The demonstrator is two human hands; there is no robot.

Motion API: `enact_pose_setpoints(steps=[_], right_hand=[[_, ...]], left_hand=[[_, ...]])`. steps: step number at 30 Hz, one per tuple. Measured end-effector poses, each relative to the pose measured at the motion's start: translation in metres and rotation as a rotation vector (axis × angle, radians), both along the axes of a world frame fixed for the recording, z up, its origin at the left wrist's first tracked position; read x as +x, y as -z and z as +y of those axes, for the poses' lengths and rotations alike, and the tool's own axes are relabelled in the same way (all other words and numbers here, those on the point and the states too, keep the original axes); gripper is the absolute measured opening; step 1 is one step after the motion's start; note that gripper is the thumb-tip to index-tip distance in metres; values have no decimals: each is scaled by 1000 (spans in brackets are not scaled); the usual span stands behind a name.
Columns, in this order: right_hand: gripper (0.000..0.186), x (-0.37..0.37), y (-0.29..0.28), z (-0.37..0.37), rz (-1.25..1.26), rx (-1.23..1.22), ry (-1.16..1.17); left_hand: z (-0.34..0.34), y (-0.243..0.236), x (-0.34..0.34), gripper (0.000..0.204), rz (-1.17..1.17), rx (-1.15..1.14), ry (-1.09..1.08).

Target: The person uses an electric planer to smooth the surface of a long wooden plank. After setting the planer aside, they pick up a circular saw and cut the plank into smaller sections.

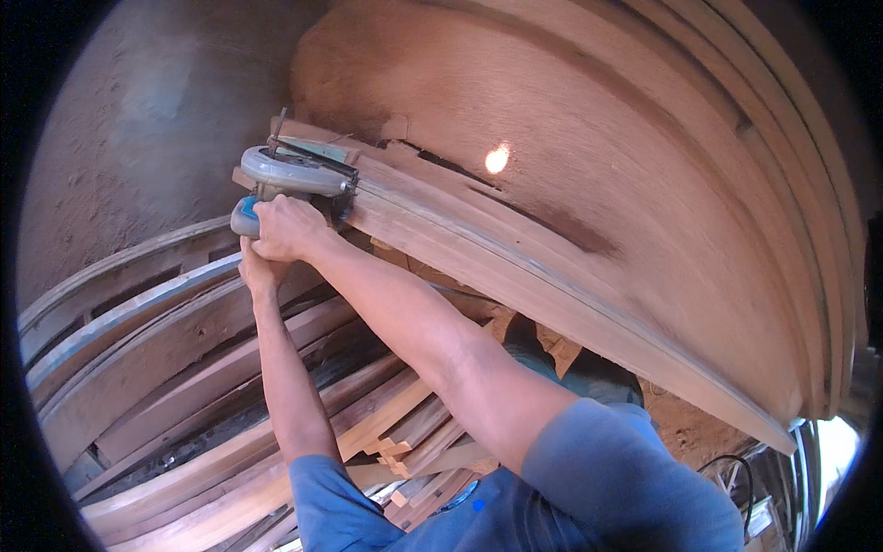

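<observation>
A circular saw (292, 172) with a grey metal guard and a blue-and-grey handle rests at the far left end of a long wooden plank (515, 267). Wrapped round its handle is my right hand (292, 227), closed. Just below and partly behind it, my left hand (262, 265) also grips the handle area, though most of its fingers are hidden. The saw's blade cannot be seen. A straight line runs lengthwise along the plank from the saw toward the lower right, with a narrower strip of wood on its far side.
Beyond the plank spreads a broad, dusty wooden sheet (478, 83) with a bright spot of light on it. Stacked long boards (184, 359) fill the lower left, beside my left arm. Curved-looking boards (791, 138) edge the right side. A dark cable (747, 471) loops at lower right.
</observation>
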State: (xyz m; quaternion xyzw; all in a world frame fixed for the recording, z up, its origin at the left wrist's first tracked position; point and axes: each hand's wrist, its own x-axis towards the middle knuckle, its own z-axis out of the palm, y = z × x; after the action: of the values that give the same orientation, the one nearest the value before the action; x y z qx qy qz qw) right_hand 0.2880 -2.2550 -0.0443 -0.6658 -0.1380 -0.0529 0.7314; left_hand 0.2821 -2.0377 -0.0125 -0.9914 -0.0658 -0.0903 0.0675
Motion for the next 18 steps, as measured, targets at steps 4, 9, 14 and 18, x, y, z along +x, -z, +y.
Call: enact_pose_setpoints(steps=[4,9,14,18], right_hand=[[29,-21,6,-3,-62,12,-39],[46,-81,62,-37,-350,114,167],[51,-163,35,-117,-313,-70,220],[52,-277,-11,-224,-351,-35,285]], left_hand=[[14,3,-22,82,-104,-6,76],[-108,10,-96,89,-464,359,267],[-175,-3,-167,85,-448,162,400],[-277,-40,-265,77,-418,53,480]])
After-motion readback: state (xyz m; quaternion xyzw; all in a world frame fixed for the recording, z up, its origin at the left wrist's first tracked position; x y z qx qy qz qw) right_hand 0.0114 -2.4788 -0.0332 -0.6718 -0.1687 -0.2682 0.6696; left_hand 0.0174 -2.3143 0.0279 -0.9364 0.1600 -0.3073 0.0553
